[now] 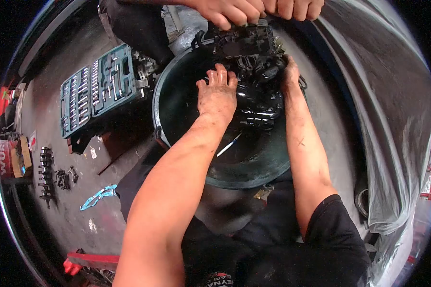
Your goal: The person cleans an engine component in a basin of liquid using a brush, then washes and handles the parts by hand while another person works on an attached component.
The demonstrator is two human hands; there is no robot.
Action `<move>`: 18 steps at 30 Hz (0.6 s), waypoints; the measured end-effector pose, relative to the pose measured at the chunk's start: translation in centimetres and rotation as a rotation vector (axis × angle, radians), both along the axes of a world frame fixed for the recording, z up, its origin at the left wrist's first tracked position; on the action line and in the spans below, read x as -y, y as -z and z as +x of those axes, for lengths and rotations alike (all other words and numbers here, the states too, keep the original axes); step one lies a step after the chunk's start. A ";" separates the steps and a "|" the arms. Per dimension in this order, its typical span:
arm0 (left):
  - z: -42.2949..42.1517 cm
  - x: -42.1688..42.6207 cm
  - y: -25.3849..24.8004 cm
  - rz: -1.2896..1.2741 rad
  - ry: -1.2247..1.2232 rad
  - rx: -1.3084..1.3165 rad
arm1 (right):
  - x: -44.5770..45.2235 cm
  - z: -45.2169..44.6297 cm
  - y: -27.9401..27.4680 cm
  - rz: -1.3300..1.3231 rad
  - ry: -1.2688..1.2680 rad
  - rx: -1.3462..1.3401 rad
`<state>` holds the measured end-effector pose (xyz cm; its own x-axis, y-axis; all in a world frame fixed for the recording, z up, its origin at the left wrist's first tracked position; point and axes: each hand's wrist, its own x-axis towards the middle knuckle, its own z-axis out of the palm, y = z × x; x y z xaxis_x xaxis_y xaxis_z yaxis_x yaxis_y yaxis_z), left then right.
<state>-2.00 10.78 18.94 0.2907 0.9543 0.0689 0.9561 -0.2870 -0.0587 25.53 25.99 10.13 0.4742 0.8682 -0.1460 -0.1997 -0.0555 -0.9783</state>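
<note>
A large black engine part (pixel 258 103), wet and glossy, stands in a round dark tub (pixel 246 183). My left hand (pixel 217 93) is over the tub at the part's left side, fingers spread and smeared with dark grime; whether they touch the part I cannot tell. My right hand (pixel 291 74) grips the part's right edge, its fingers partly hidden behind it. Inside the tub, below the part, lies a thin white-handled tool (pixel 229 145) with a bluish end. At the top, another person's two closed hands (pixel 232 10) are at the part's upper end.
An open green socket set case (pixel 92 91) sits left of the tub, near a metal part (pixel 146 74). Farther left on the floor lie a crankshaft (pixel 45 177), small dark parts (pixel 64 178) and a blue wrapper (pixel 98 197). Plastic sheeting (pixel 388 110) hangs along the right.
</note>
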 end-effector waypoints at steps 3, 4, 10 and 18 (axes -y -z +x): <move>-0.9 -0.1 -0.2 0.043 0.039 -0.005 | -0.6 0.0 0.3 -0.045 0.006 0.066; -1.1 -0.3 0.1 0.061 0.061 -0.001 | -0.8 0.3 0.8 -0.058 0.002 0.070; -0.8 -0.1 1.4 0.172 0.254 0.002 | 1.2 -1.8 -1.0 -0.143 0.058 0.018; 0.2 -1.6 0.8 -0.136 0.172 0.092 | -0.6 -0.5 2.2 -0.006 0.041 0.278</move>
